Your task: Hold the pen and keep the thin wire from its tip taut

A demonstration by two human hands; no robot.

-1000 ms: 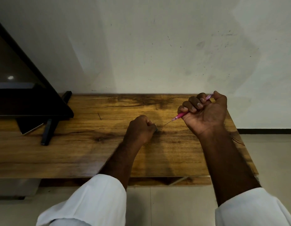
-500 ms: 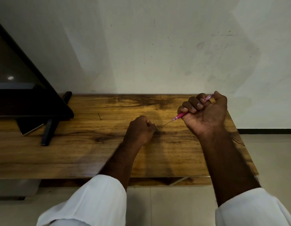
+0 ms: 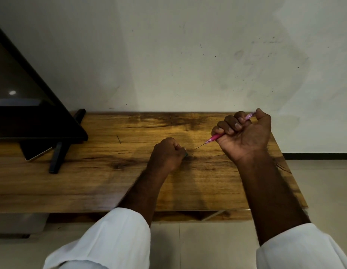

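The right hand [image 3: 244, 136] grips a pink needle tool [image 3: 217, 137] in curled fingers, its axis slanting, tip pointing down-left at the left hand [image 3: 166, 154]. That fist rests on the wooden table [image 3: 91, 181], pinching something tiny I cannot identify

**Wooden table against a pale wall**

A wooden table [image 3: 91, 183] with dark grain streaks and a knot runs from the left edge of the view to a corner on the right, its far edge meeting the wall. At its left end a black screen [image 3: 28, 105] stands on thin black legs [image 3: 57, 159]. Under the screen lies a flat dark device with a light edge [image 3: 37, 153]. A short dark mark [image 3: 118, 139] shows on the bare wood just right of the screen.
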